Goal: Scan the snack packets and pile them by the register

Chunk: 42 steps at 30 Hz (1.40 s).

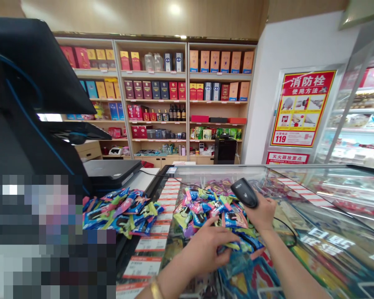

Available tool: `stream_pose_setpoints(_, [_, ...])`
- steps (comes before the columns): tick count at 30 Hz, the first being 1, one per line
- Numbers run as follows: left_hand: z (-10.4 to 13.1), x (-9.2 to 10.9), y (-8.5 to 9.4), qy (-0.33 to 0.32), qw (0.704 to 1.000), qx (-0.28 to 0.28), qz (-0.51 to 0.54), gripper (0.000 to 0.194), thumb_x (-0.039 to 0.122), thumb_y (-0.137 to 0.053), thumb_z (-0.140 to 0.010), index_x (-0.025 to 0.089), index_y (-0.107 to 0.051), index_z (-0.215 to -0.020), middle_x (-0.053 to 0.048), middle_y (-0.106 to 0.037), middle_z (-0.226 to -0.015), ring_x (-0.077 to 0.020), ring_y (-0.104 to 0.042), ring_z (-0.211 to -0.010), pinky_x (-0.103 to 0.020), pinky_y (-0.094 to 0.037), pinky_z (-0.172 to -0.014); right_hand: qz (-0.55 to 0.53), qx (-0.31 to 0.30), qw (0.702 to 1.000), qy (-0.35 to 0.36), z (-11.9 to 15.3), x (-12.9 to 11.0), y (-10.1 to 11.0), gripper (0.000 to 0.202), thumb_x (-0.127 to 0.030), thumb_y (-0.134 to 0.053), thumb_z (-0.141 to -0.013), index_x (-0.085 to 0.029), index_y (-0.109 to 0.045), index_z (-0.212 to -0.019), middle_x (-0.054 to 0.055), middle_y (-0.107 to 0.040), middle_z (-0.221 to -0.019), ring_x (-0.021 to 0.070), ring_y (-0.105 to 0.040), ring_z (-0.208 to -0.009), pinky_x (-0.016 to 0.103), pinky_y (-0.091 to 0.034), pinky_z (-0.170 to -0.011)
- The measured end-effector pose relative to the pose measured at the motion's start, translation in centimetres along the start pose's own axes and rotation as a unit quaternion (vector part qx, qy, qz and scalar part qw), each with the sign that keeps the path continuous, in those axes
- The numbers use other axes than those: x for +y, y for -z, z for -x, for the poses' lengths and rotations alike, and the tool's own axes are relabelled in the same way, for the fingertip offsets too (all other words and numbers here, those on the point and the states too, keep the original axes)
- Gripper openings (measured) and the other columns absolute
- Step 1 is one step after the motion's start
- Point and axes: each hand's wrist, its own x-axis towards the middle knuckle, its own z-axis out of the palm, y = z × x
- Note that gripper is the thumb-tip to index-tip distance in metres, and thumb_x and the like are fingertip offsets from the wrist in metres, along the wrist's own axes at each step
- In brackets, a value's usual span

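Observation:
My right hand [263, 214] is wrapped round a black barcode scanner [244, 192], raised over the far right side of a pile of small snack packets [220, 205]. The packets are blue, pink and green and lie heaped on a glass freezer lid [183, 286]. At the near side of that pile rests my left hand [207, 247], palm down, its fingers apart and touching the packets. Whether a packet sits under the fingertips is hidden. A second heap of similar packets [123, 211] lies to the left, beside the till. The scanner's cable [291, 232] loops down past my right wrist.
A black till screen [43, 66] on its stand rises at the left. Price labels [143, 265] run along the freezer's left edge. Beyond are shelves of boxes and bottles [156, 89]. A red notice [303, 108] hangs on the right wall, next to a lit display fridge [361, 112].

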Motion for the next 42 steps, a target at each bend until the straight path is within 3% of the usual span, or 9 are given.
stream_pose_setpoints(3, [0.1,0.2,2.2,0.088,0.979,0.131,0.127,0.031,0.019,-0.055,-0.081,0.023,-0.069,-0.107,-0.004,-0.073,-0.101,-0.0201,-0.066,-0.095,-0.039,-0.045,-0.098,-0.004,0.020,1.000,-0.007,-0.4,0.1,0.5,0.023,-0.038,-0.055,-0.074,-0.020,-0.063,-0.085,0.005,-0.069,-0.072,0.0211,-0.057,-0.063,0.035,-0.036,-0.074])
stream_pose_setpoints(6, [0.3,-0.9,4.2,0.178,0.909,0.236,0.293,0.025,0.032,-0.060,-0.082,0.018,-0.068,-0.101,-0.006,-0.072,-0.094,-0.0204,-0.066,-0.088,-0.033,-0.053,-0.079,-0.022,0.035,0.999,0.001,-0.7,0.1,1.1,0.021,-0.039,-0.055,-0.074,-0.020,-0.061,-0.082,0.004,-0.068,-0.070,0.0208,-0.057,-0.062,0.035,-0.038,-0.072])
stream_pose_setpoints(10, [1.0,-3.3,5.5,0.260,0.724,0.349,0.535,0.028,0.032,-0.072,-0.074,0.018,-0.064,-0.097,-0.001,-0.069,-0.082,-0.0132,-0.065,-0.070,-0.024,-0.053,-0.064,-0.065,0.048,0.996,0.033,-1.0,-0.8,2.2,0.021,-0.037,-0.057,-0.075,-0.020,-0.059,-0.087,0.004,-0.068,-0.076,0.0214,-0.058,-0.067,0.036,-0.039,-0.074])
stream_pose_setpoints(13, [1.4,-4.4,5.7,0.313,0.581,0.369,0.654,0.010,0.026,-0.063,-0.083,0.016,-0.062,-0.085,-0.001,-0.066,-0.073,-0.0111,-0.064,-0.062,-0.023,-0.054,-0.061,-0.107,0.025,0.989,0.097,-1.2,-2.4,3.5,0.016,-0.031,-0.057,-0.075,-0.022,-0.059,-0.088,0.002,-0.066,-0.073,0.0205,-0.058,-0.067,0.036,-0.038,-0.073])
stream_pose_setpoints(16, [1.6,-4.8,5.6,0.325,0.499,0.362,0.717,0.020,0.020,-0.048,-0.091,0.012,-0.060,-0.077,-0.001,-0.058,-0.063,-0.0085,-0.059,-0.054,-0.018,-0.050,-0.051,-0.163,-0.012,0.969,0.186,-1.4,-4.6,5.3,0.020,-0.032,-0.058,-0.076,-0.021,-0.058,-0.092,0.003,-0.067,-0.078,0.0209,-0.060,-0.072,0.037,-0.036,-0.077])
stream_pose_setpoints(19, [1.7,-4.7,5.4,0.288,0.479,0.351,0.751,0.023,0.010,-0.042,-0.089,0.011,-0.058,-0.072,0.001,-0.052,-0.061,-0.0037,-0.047,-0.044,-0.011,-0.036,-0.038,-0.219,-0.075,0.941,0.246,-1.5,-7.0,6.9,0.020,-0.030,-0.054,-0.078,-0.021,-0.057,-0.095,0.003,-0.066,-0.078,0.0196,-0.061,-0.072,0.037,-0.034,-0.078])
stream_pose_setpoints(23, [1.9,-4.4,5.0,0.235,0.481,0.344,0.772,0.019,0.002,-0.044,-0.084,0.013,-0.060,-0.082,-0.001,-0.056,-0.071,-0.0002,-0.036,-0.039,-0.008,-0.025,-0.033,-0.248,-0.160,0.918,0.264,-1.4,-9.0,8.0,0.018,-0.030,-0.055,-0.080,-0.021,-0.057,-0.095,0.001,-0.066,-0.077,0.0161,-0.060,-0.068,0.035,-0.032,-0.077])
stream_pose_setpoints(36, [1.8,-4.1,3.9,0.216,0.531,0.327,0.751,0.034,0.000,-0.050,-0.079,0.020,-0.061,-0.105,0.001,-0.060,-0.072,-0.0005,-0.033,-0.037,-0.008,-0.023,-0.031,-0.255,-0.200,0.915,0.242,-0.9,-10.2,7.9,0.018,-0.038,-0.054,-0.082,-0.022,-0.057,-0.089,0.000,-0.062,-0.070,0.0156,-0.055,-0.064,0.033,-0.030,-0.072])
stream_pose_setpoints(42, [1.5,-3.9,4.0,0.235,0.534,0.332,0.741,0.014,0.008,-0.056,-0.081,0.015,-0.061,-0.091,-0.003,-0.064,-0.082,0.0013,-0.033,-0.037,-0.007,-0.023,-0.030,-0.251,-0.198,0.913,0.251,-0.8,-10.0,7.7,0.015,-0.035,-0.051,-0.083,-0.021,-0.056,-0.088,-0.001,-0.060,-0.069,0.0157,-0.054,-0.063,0.034,-0.030,-0.072])
